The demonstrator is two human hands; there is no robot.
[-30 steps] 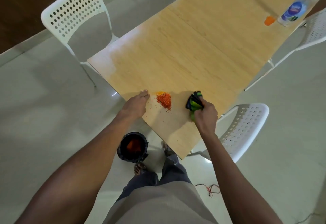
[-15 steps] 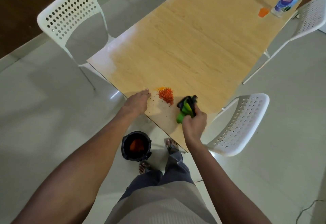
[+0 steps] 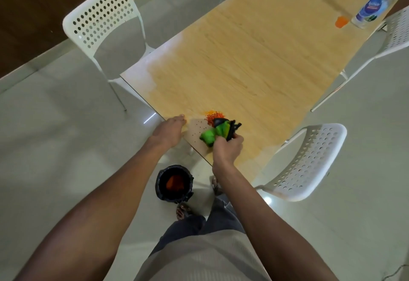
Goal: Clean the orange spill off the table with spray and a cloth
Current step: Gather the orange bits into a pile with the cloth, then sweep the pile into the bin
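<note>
Touching cloth [image 3: 218, 132]: orange spill [image 3: 213, 116], granular, heaped

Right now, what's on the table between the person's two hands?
In the head view, the orange spill and a scatter of tiny specks lie between the left hand and the right hand, whose green and black cloth touches the pile's near edge.

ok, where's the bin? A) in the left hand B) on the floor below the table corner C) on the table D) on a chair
B: the bin stands on the floor under the table corner, near the person's feet.
</note>
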